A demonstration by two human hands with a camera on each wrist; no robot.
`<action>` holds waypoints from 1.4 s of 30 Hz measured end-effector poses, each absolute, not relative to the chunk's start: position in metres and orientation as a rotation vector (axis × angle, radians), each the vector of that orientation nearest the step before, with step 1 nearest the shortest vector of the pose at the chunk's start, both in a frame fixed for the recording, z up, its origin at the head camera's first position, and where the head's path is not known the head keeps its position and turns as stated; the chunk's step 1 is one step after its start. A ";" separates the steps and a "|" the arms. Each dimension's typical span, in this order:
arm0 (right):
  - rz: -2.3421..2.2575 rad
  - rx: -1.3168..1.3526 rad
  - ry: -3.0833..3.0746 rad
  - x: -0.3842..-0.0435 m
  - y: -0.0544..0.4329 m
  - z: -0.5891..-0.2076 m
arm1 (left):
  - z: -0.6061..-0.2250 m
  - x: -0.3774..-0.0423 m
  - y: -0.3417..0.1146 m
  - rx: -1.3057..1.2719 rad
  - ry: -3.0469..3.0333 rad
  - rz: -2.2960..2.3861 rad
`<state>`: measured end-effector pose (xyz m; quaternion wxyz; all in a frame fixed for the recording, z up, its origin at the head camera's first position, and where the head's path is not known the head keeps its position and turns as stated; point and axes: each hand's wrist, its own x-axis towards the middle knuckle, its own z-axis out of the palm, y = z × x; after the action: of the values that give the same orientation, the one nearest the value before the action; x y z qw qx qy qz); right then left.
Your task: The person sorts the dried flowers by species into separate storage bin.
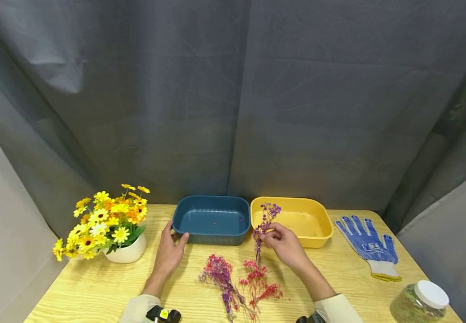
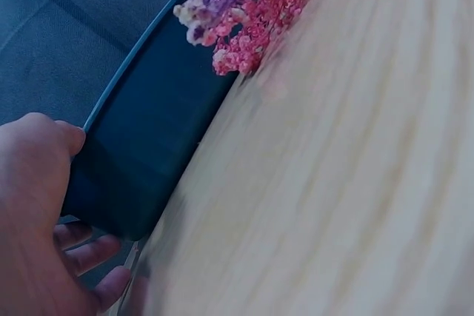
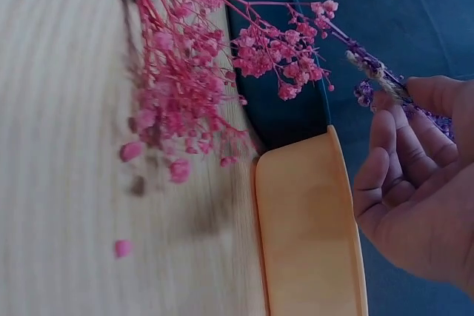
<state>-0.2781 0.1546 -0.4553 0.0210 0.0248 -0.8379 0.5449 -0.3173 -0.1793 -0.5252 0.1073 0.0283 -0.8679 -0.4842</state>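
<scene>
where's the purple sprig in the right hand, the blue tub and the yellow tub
Purple sprig [image 1: 263, 227]: head view, on its purple flowers
Blue tub [image 1: 217, 240]: head view, on its front outer wall
Yellow tub [image 3: 304, 220]: right wrist view, on its outer wall

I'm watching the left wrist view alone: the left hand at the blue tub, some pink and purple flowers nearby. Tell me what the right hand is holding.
Observer: The right hand pinches a purple flower sprig.
Operator: Report what stands next to the blue tub, on the right hand's side.
Observer: A yellow tub, just to the right of the blue one in the head view.
Operator: Name what lies on the table past that.
Observer: A blue and white glove, fingers pointing away from the person.
</scene>
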 end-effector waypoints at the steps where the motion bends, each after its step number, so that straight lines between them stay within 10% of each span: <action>1: 1.688 0.085 -2.594 -0.281 0.154 -0.456 | -0.526 -0.317 -0.179 0.084 -2.553 -1.425; 42: 1.530 0.149 -2.761 -0.368 0.098 -0.442 | -0.528 -0.318 -0.180 0.090 -2.522 -1.437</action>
<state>-0.3685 0.0978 -0.4421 -0.0093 0.0471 -0.8737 0.4841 -0.3177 -0.1802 -0.5282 0.1185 0.0309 -0.8624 -0.4913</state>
